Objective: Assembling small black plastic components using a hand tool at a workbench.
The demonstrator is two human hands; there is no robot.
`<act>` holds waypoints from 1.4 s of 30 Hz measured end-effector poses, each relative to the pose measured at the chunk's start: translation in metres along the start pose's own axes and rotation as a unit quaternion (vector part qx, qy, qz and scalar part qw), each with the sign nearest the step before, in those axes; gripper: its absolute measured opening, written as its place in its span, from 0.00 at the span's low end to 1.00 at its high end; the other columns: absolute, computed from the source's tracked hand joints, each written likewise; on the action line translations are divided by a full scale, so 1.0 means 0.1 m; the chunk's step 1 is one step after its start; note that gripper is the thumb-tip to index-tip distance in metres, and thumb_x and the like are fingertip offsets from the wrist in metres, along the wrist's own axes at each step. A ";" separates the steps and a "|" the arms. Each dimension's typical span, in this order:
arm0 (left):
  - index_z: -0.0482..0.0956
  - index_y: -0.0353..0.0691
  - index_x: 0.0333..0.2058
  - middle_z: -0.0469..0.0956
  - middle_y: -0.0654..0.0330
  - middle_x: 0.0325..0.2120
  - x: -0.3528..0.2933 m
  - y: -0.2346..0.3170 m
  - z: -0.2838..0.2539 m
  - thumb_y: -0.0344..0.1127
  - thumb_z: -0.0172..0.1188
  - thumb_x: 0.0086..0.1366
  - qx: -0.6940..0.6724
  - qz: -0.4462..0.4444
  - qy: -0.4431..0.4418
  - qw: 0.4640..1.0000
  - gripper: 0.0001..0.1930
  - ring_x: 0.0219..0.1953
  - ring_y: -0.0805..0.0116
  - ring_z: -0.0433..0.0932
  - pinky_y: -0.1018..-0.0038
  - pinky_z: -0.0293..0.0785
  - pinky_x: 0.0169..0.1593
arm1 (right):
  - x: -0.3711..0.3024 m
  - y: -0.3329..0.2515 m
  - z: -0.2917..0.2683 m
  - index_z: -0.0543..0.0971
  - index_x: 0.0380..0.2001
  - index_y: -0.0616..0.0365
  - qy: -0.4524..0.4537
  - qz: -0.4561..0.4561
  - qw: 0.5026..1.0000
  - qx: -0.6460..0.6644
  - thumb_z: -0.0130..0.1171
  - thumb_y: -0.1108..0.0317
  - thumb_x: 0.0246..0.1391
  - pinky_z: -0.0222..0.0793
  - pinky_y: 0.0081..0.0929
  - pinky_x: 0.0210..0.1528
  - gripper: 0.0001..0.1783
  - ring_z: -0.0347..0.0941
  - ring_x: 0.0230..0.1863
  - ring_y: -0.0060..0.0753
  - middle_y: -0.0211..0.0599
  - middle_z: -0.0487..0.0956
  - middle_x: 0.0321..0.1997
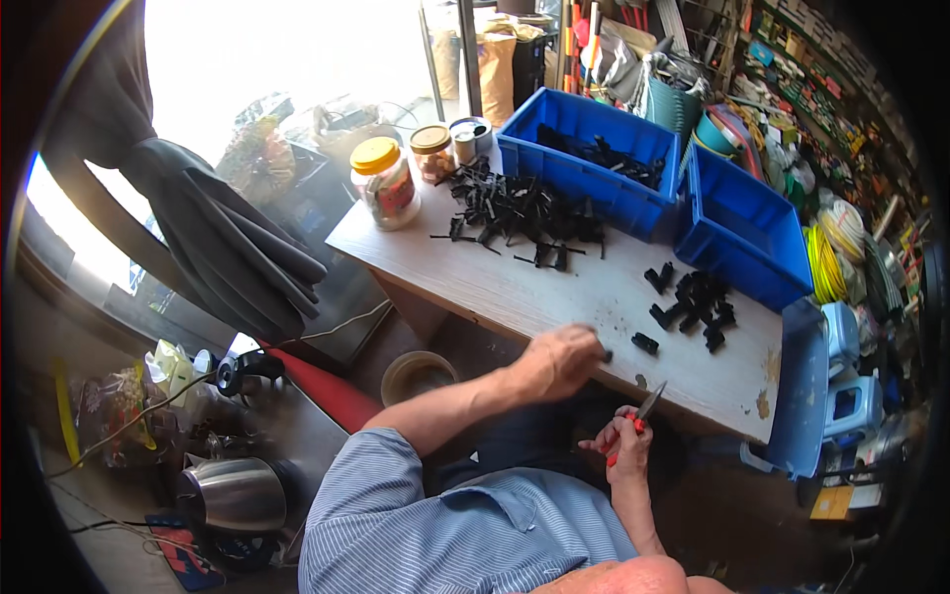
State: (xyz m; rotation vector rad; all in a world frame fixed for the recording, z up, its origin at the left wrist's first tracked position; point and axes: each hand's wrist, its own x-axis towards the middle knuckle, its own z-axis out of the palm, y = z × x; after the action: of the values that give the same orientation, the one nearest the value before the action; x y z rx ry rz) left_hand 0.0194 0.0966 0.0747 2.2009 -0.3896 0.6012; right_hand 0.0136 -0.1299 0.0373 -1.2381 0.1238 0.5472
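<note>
My left hand (564, 358) is over the table's front edge, its fingers curled together. A small dark bit shows at its fingertips, too small and blurred to name. Lower and to the right, my right hand (625, 445) is closed round red-handled snips (650, 401), their pointed metal blades aimed up and away. Just beyond my left hand a single black plastic part (644, 344) lies on the table (475, 287). Behind it is a small heap of black plastic parts (698, 299). A larger tangled pile of thin black plastic pieces (520, 205) lies toward the far left.
At the back stand a blue crate (584, 178) with black pieces in it and another blue crate (747, 223). Jars, one with a yellow lid (384, 183), line the far left edge. A blue bin (800, 391) stands against the right end. A bucket (418, 374) is below.
</note>
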 end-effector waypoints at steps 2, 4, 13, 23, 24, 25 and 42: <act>0.76 0.38 0.38 0.79 0.53 0.33 -0.07 0.20 0.01 0.27 0.63 0.59 -0.106 -0.086 -0.065 0.989 0.08 0.37 0.57 0.80 0.66 0.77 0.39 | -0.02 -0.07 0.06 0.70 0.39 0.58 -0.014 -0.014 0.999 0.027 0.50 0.69 0.57 0.81 0.41 0.27 0.07 0.66 0.16 0.25 0.31 0.65 0.16; 0.77 0.37 0.36 0.79 0.56 0.27 -0.20 0.20 0.15 0.32 0.63 0.62 -0.180 -0.121 -0.091 0.972 0.08 0.29 0.66 0.79 0.72 0.75 0.35 | -0.01 -0.08 0.03 0.71 0.42 0.60 -0.046 -0.041 0.996 0.057 0.51 0.71 0.56 0.83 0.40 0.28 0.10 0.71 0.17 0.27 0.34 0.70 0.19; 0.77 0.39 0.32 0.75 0.63 0.22 -0.46 0.11 0.59 0.34 0.59 0.61 -0.553 -0.466 -0.158 0.673 0.06 0.18 0.75 0.70 0.80 0.63 0.20 | 0.05 0.10 -0.14 0.71 0.41 0.59 -0.063 0.003 0.997 0.036 0.54 0.73 0.52 0.84 0.35 0.27 0.12 0.78 0.24 0.34 0.39 0.76 0.29; 0.71 0.38 0.54 0.76 0.61 0.26 -0.62 0.28 0.67 0.54 0.47 0.75 -0.566 -0.405 -0.047 0.717 0.24 0.25 0.76 0.76 0.79 0.72 0.25 | 0.12 0.17 -0.23 0.71 0.39 0.56 -0.016 -0.022 0.999 0.017 0.56 0.72 0.51 0.79 0.26 0.34 0.11 0.75 0.26 0.28 0.31 0.74 0.29; 0.70 0.38 0.56 0.78 0.60 0.28 -0.62 0.32 0.68 0.52 0.46 0.76 -0.547 -0.367 -0.041 0.752 0.24 0.27 0.77 0.77 0.79 0.75 0.28 | 0.05 0.12 -0.13 0.71 0.39 0.56 -0.005 -0.019 0.999 0.032 0.57 0.71 0.51 0.76 0.23 0.34 0.11 0.74 0.27 0.26 0.29 0.72 0.31; 0.70 0.38 0.58 0.79 0.60 0.29 -0.62 0.34 0.68 0.50 0.45 0.76 -0.526 -0.328 -0.036 0.784 0.23 0.28 0.77 0.78 0.79 0.77 0.31 | 0.06 0.15 -0.15 0.71 0.39 0.56 -0.006 -0.017 0.999 0.032 0.57 0.71 0.51 0.76 0.23 0.34 0.11 0.74 0.27 0.26 0.29 0.72 0.31; 0.79 0.39 0.37 0.78 0.60 0.20 -0.59 0.34 0.84 0.41 0.61 0.62 -0.560 -0.516 -0.013 0.648 0.12 0.18 0.70 0.77 0.76 0.69 0.20 | 0.05 0.21 -0.03 0.71 0.33 0.55 0.024 -0.003 1.000 0.007 0.54 0.72 0.53 0.62 0.16 0.22 0.04 0.66 0.21 0.18 0.24 0.68 0.23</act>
State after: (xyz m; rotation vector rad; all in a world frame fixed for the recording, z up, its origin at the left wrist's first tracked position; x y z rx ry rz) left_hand -0.0211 0.0144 0.0172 0.8820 0.4421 -0.3164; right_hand 0.0089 -0.1260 0.0160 -1.2377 0.1646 0.5107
